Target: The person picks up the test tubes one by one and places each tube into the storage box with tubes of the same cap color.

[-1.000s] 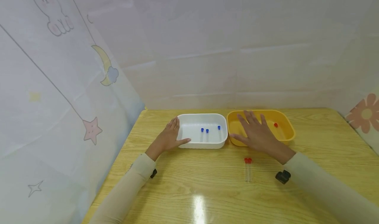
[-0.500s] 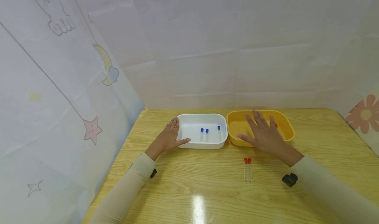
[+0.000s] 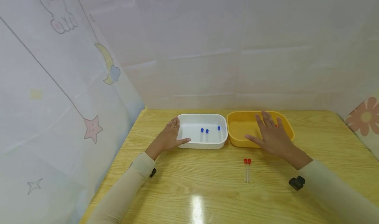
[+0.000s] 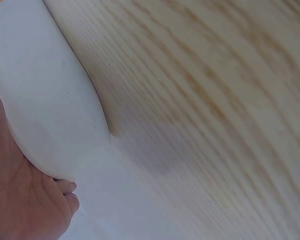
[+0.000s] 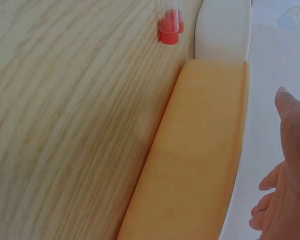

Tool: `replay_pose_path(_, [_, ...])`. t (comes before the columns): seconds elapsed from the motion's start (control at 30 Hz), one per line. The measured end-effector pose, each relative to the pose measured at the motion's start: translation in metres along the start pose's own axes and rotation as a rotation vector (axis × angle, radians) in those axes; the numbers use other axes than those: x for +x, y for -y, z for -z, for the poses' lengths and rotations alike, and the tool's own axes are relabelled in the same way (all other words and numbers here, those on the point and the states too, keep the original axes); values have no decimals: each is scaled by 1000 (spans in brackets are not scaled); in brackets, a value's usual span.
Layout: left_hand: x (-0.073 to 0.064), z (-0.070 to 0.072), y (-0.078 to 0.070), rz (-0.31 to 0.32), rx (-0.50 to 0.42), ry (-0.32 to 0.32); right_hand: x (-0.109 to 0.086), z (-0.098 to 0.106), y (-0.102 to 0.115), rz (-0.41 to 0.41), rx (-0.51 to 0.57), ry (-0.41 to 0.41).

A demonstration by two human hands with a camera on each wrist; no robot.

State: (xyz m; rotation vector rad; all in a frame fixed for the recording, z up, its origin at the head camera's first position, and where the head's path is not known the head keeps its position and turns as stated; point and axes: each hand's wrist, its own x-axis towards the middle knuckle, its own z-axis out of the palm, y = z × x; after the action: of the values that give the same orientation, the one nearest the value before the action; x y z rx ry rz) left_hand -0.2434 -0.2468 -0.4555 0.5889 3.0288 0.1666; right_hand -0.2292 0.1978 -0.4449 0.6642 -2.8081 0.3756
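My left hand (image 3: 165, 137) rests against the left end of the white tray (image 3: 201, 146), thumb stretched along its front rim. Inside that tray lie three clear tubes with blue caps (image 3: 207, 131). Over the right part of the yellow tray (image 3: 241, 141) is my right hand (image 3: 273, 139), its fingers spread and nothing held. A red cap (image 3: 276, 125) in the yellow tray is partly hidden behind those fingers. Two clear tubes with red caps (image 3: 247, 161) lie side by side on the table in front. In the right wrist view, the right hand (image 5: 290, 185) is above the yellow tray's rim.
Both trays stand side by side near the back edge of the wooden table (image 3: 189, 174). Behind and to the left hangs a pale cloth (image 3: 189, 52) with cartoon prints. Each sleeve has a black wrist device (image 3: 297, 182) below it.
My right hand has moved to the right over the yellow tray, with fingers still spread, and now covers most of the red cap there. The left hand has stayed at the white tray.
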Motion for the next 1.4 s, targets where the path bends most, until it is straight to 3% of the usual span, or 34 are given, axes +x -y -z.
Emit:
replay_pose_path(0.63, [1, -8, 0, 4, 5, -7, -15, -4, -36, -20, 40, -18])
replay_pose_path(1.0, [1, -4, 0, 5, 7, -9, -19, 3, -51, -55, 47, -23])
replay_pose_path(1.4, [1, -4, 0, 16, 6, -2, -27, 2, -69, -78, 95, 48])
